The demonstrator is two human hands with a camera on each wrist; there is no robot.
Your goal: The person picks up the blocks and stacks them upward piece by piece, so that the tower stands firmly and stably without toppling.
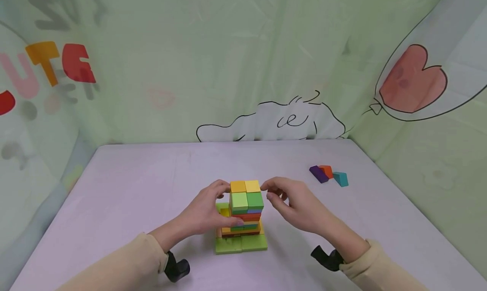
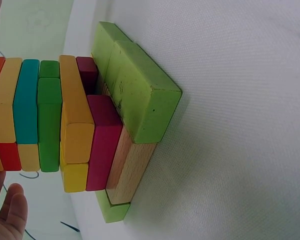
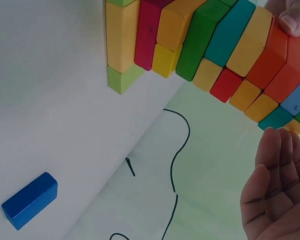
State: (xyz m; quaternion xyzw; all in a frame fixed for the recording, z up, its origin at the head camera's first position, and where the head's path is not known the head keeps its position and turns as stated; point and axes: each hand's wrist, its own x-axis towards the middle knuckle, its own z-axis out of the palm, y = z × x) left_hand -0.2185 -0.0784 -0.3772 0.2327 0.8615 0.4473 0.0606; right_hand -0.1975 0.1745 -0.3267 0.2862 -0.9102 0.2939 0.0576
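A tower of coloured wooden blocks (image 1: 246,217) stands upright on light green base blocks (image 1: 241,244), with yellow blocks on top. My left hand (image 1: 203,210) holds the tower from the left. Its thumb (image 3: 292,20) presses a red-orange block on the near face, while its bent fingers reach the upper left side. In the left wrist view, some of that hand's fingers (image 2: 12,212) show beside the upper layers. My right hand (image 1: 300,202) is at the tower's upper right, fingers loosely bent, the index fingertip touching or very near the top layer. Nothing is seen in its grasp.
Purple (image 1: 318,174), orange (image 1: 326,171) and teal (image 1: 340,179) blocks lie together at the table's far right. A blue block (image 3: 30,200) lies on the white table in the right wrist view. Printed fabric walls (image 1: 182,71) enclose the back and sides.
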